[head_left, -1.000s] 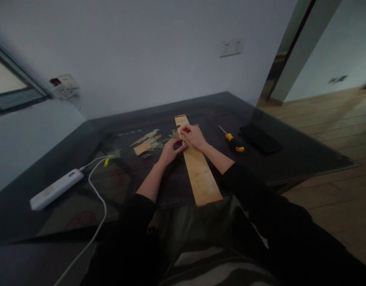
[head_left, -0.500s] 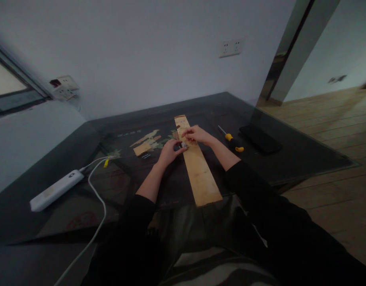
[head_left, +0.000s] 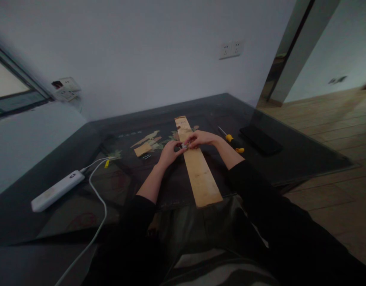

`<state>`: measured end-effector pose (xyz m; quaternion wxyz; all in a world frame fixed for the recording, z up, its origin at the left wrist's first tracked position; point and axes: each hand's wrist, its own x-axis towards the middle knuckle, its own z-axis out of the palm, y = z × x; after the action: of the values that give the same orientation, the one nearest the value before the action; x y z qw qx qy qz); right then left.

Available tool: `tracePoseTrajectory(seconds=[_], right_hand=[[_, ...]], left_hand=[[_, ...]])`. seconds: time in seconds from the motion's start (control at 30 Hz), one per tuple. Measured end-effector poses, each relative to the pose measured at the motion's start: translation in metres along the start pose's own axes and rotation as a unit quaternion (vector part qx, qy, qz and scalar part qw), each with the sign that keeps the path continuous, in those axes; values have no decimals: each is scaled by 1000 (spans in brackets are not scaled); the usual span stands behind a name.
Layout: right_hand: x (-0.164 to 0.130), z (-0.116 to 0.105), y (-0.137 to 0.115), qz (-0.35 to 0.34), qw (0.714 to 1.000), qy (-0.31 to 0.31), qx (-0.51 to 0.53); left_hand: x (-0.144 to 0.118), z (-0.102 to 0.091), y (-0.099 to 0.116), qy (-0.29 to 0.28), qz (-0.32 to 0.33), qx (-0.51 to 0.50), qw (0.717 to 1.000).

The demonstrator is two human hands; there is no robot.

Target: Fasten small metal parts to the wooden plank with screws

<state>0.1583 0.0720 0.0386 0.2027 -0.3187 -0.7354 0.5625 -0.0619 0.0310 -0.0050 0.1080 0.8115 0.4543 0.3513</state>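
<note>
A long wooden board (head_left: 202,174) lies on the dark table, its near end reaching the table's front edge. On the board's far half sits a small whitish metal piece (head_left: 184,146), partly covered by fingers and too small to name. My left hand (head_left: 170,152) grips this piece from the left, thumb and fingers closed on it. My right hand (head_left: 199,139) comes from the right over the board, its fingertips pinched together at the same piece. Whether a smaller part is between the right fingertips is hidden.
A yellow-and-black screwdriver (head_left: 229,138) and a black phone-like slab (head_left: 260,140) lie to the right. To the left are a small wood block (head_left: 142,149), several thin metal pins (head_left: 146,157), wood scraps (head_left: 147,138) and a white power bank (head_left: 58,190) with a cable (head_left: 102,198).
My right hand has moved slightly towards me and down to the small metal piece, its fingertips now meeting the left hand's. My left hand stays nearly in place.
</note>
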Motion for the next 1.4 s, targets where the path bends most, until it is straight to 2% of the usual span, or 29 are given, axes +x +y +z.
tracePoseTrajectory(seconds=[0.73, 0.93, 1.13, 1.23, 1.4], right_hand=[[12, 10, 2, -69, 995, 19, -65], [12, 18, -8, -105, 986, 55, -116], [12, 20, -10, -80, 983, 129, -101], [14, 20, -4, -50, 987, 147, -47], [16, 21, 3, -13, 986, 166, -3]], left_hand=[[1, 0, -1, -12, 1, -18, 1000], [0, -1, 0, -20, 16, 25, 999], [0, -4, 2, -23, 19, 33, 999], [1, -11, -5, -7, -5, 47, 999], [-4, -34, -30, 48, -106, 137, 984]])
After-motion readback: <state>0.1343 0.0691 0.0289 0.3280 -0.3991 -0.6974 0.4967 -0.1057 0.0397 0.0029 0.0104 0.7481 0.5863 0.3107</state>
